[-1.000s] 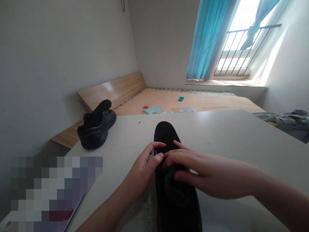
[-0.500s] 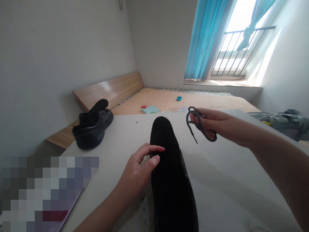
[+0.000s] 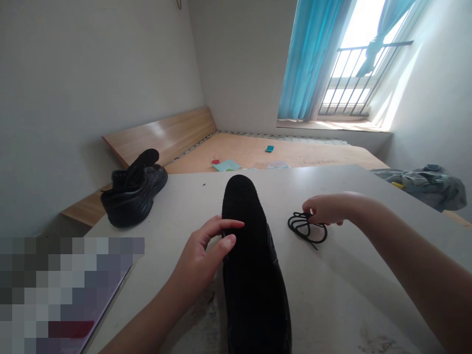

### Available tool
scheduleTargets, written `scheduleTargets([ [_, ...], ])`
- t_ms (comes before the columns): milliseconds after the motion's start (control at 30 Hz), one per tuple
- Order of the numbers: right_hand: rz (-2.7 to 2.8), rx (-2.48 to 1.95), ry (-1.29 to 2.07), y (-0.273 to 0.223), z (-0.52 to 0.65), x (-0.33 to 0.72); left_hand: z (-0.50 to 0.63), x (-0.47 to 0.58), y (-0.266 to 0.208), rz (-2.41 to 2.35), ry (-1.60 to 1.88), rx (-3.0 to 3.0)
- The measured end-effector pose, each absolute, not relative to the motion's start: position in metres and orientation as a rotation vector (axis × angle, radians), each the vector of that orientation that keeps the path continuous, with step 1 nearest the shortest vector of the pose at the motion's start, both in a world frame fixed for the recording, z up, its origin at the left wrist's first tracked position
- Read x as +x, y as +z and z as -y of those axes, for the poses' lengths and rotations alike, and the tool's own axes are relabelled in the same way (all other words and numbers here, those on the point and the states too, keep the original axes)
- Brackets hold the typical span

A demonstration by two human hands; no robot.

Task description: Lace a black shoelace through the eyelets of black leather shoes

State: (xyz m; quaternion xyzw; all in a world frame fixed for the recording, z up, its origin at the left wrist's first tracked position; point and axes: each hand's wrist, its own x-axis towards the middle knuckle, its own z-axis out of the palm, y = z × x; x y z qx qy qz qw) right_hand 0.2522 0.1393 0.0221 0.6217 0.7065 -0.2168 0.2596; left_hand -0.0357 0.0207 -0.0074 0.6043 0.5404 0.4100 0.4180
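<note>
1. Since half a second ago the right hand (image 3: 326, 210) has come down from mid-air, and the black shoelace (image 3: 307, 228) it carried now lies coiled on the worktop (image 3: 354, 275), just right of the near shoe (image 3: 250, 265).
2. Left to right: a pixelated patch covers the near-left corner, and beyond it a second black shoe (image 3: 133, 189) stands at the worktop's far-left edge, well apart from both hands.
3. The left hand (image 3: 206, 255) rests against the near shoe's left side, its fingers (image 3: 224, 225) half-curled over the upper; it steadies the shoe without closing round it.
4. The near shoe lies lengthwise in the middle, toe pointing away; the lace appears to be out of it.
5. The right hand's fingertips (image 3: 309, 212) pinch the lace's upper loops, so the hand is narrow and touching the lace, which is set down though not yet let go.
6. Far right, crumpled cloth (image 3: 424, 184) lies off the worktop; nothing crowds either hand.
</note>
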Motion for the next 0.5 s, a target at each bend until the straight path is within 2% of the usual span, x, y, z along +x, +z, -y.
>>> scheduleTargets([
  [133,-2.094,1.776,-0.394,0.029,-0.134,0.251,-0.021,-0.037,-0.009,-1.328,1.049,1.500],
  [233,-2.372,1.763,-0.373,0.042,-0.121,0.237,-0.019,-0.040,-0.009,-1.269,1.098,1.512],
  [300,-2.584,1.675,-0.550,0.051,-0.109,0.223,-0.016,-0.042,-0.009,-1.197,1.140,1.547],
  [433,-2.850,1.323,-1.171,0.058,-0.084,0.197,-0.010,-0.045,-0.007,-1.018,1.209,1.602],
  [500,-2.930,1.230,-1.308,0.057,-0.076,0.187,-0.008,-0.045,-0.005,-0.934,1.239,1.581],
])
